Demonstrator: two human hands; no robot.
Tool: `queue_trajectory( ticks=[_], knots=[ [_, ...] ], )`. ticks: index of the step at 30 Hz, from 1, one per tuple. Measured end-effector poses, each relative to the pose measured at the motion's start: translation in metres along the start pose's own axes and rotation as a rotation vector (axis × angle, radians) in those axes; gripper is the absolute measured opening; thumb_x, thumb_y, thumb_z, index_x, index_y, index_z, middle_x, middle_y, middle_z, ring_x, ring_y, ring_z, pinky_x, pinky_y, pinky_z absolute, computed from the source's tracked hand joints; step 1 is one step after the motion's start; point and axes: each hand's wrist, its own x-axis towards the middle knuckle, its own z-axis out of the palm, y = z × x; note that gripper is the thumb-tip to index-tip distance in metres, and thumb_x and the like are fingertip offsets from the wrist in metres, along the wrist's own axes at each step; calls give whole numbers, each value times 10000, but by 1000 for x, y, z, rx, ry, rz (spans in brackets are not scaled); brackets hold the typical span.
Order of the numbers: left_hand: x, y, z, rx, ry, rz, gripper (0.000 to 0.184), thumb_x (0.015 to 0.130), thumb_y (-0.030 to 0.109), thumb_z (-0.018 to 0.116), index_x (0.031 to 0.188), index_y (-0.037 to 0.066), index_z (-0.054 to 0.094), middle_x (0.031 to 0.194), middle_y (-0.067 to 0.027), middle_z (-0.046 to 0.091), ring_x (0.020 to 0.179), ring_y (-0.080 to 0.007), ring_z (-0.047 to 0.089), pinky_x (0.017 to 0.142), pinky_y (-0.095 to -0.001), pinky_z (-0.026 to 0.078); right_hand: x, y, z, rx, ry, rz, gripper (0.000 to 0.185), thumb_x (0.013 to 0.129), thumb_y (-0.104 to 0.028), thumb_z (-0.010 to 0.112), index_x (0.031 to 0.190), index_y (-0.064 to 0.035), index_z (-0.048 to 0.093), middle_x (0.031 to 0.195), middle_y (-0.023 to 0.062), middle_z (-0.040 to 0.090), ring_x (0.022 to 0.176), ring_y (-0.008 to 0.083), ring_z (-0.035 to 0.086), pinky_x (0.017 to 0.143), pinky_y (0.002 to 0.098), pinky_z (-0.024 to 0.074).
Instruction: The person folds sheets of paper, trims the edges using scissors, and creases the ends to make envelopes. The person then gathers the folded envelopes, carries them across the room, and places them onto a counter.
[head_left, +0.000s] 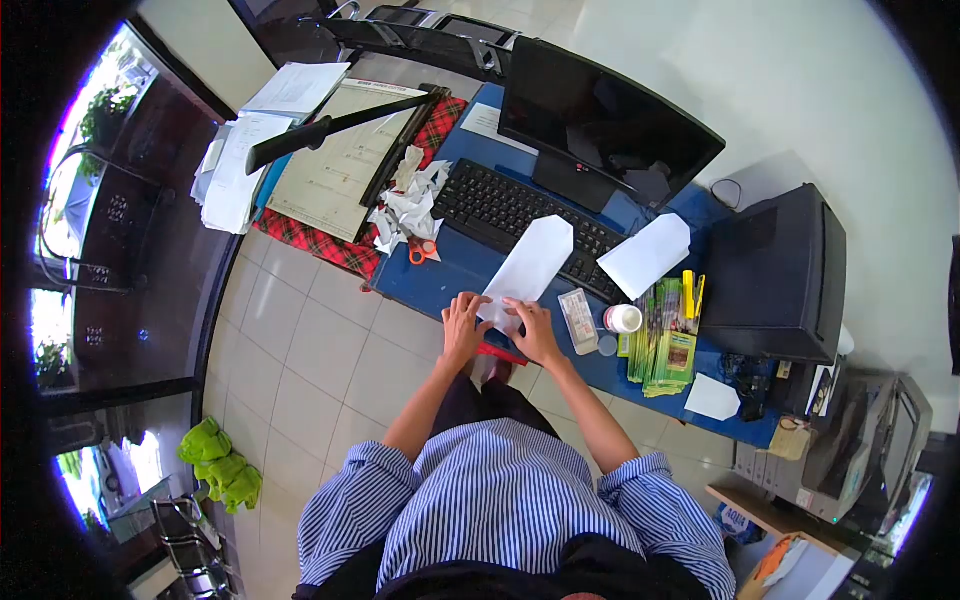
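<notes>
A long white paper envelope [535, 257] with a tapered far end lies across the desk's front edge and partly over the keyboard. My left hand [463, 325] grips its near left corner, the fingers bent over the paper. At the near right corner my right hand [531, 330] pinches the same envelope, fingers curled. Both thumbs are close together near the bottom edge; exactly how they press the paper is hard to see. A second white envelope [648, 256] rests to the right, over the keyboard's end. Right of my right hand are a small flat box [578, 321] and a white bottle [623, 319].
A black keyboard [490, 200] and monitor [605, 115] stand behind. Orange-handled scissors [421, 252] lie by paper scraps [408, 212], near a paper cutter [345, 160] with its arm raised. Green packets [662, 340], a yellow stapler [692, 297] and a black computer case [775, 275] occupy the right.
</notes>
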Motion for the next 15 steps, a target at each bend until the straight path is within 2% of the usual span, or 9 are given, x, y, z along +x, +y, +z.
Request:
queue_trajectory(
  ticks=[2, 7, 11, 15],
  knots=[
    [0, 0, -1, 13, -10, 14, 420, 681, 135, 693, 1081, 170, 571, 1089, -48, 474, 979, -229, 462, 843, -353, 329, 0, 0, 2, -21, -4, -9, 604, 727, -119, 657, 1295, -168, 458, 902, 8, 630, 942, 197, 530, 827, 367, 350],
    [4, 4, -3, 139, -64, 211, 374, 693, 143, 673, 1054, 171, 582, 1134, -48, 462, 999, -229, 456, 859, -357, 328, 3, 1, -3, -159, -32, -47, 641, 755, -177, 656, 1349, -182, 413, 949, 10, 637, 969, 200, 512, 818, 365, 356],
    [9, 4, -13, 199, -34, 318, 303, 713, 143, 648, 1009, 163, 588, 1135, -35, 478, 1011, -224, 453, 873, -366, 324, 4, 6, -11, -269, -51, -115, 618, 809, -272, 626, 1374, -188, 389, 969, -18, 651, 957, 199, 514, 819, 359, 356],
    [16, -4, -16, 201, -76, 452, 265, 737, 148, 629, 999, 156, 590, 1128, -20, 501, 1016, -219, 454, 881, -373, 322, 2, 4, -14, -234, -40, -132, 566, 845, -303, 587, 1365, -171, 407, 1006, 1, 647, 974, 209, 514, 827, 353, 355]
  ],
)
